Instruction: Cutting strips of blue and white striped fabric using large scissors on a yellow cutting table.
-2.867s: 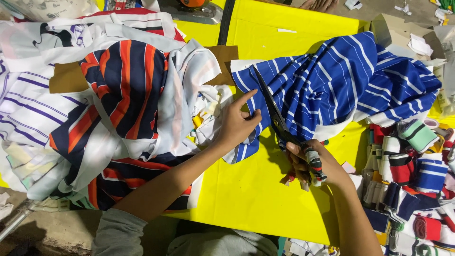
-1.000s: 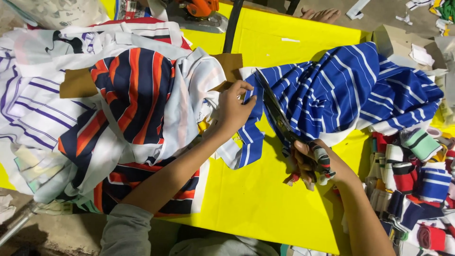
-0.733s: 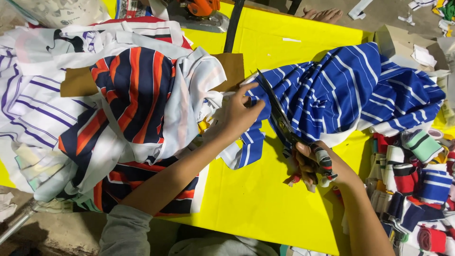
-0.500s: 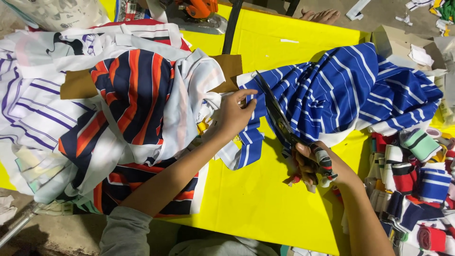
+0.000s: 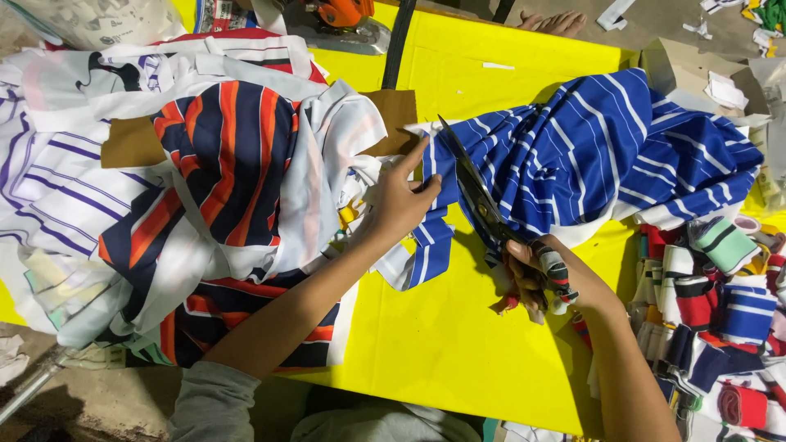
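My right hand (image 5: 550,277) grips the cloth-wrapped handles of large black scissors (image 5: 479,200), whose blades point up and left into a blue cloth with white stripes (image 5: 598,155). My left hand (image 5: 399,200) lies flat on the left edge of that blue cloth, fingers pressing it onto the yellow table (image 5: 442,344). A cut strip of the blue cloth hangs down below my left hand.
A heap of white, navy and orange striped fabric (image 5: 221,172) fills the left. A brown cardboard piece (image 5: 131,143) lies under it. Folded striped fabric pieces (image 5: 712,303) crowd the right edge. An orange tool (image 5: 340,12) sits at the top.
The scissors have worked a little further up into the blue cloth. My left hand stays pressed on the cloth's edge, shifting only slightly.
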